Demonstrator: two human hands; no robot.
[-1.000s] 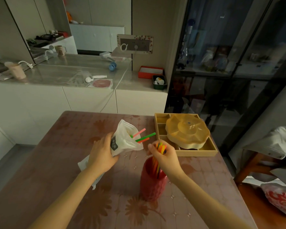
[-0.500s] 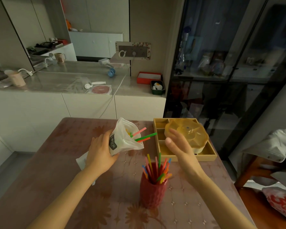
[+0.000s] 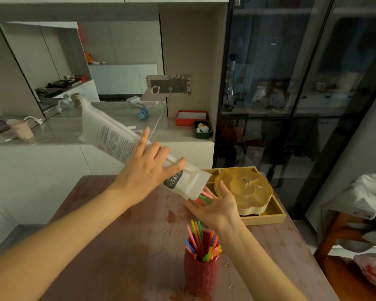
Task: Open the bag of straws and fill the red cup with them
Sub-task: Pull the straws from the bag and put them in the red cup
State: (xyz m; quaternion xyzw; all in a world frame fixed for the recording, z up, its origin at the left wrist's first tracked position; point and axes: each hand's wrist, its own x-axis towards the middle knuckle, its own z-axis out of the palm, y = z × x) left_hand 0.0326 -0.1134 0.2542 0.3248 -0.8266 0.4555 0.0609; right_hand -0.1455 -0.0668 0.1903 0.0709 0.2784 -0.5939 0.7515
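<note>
Patterned brown table point(image 3: 122, 257), dim room. Red cup point(image 3: 201, 270) at 6 o'clock, upright, holding many straws point(image 3: 201, 242). Right hand point(image 3: 215, 208) open, fingers spread, cupped under the bag's mouth. Left hand point(image 3: 148, 172) gripped the tilted bag point(image 3: 126, 144). Advice: tilt gently, catch the bundle whole. Remaining count inside unreadable.

Dark label on the bag point(image 3: 139, 148): white characters, seen upside down just beside the left hand point(image 3: 144, 173); too blurred to read.
Block of small print on the bag, above the left hand: fine lines, unreadable.
Elsewhere: no readable text.
</note>
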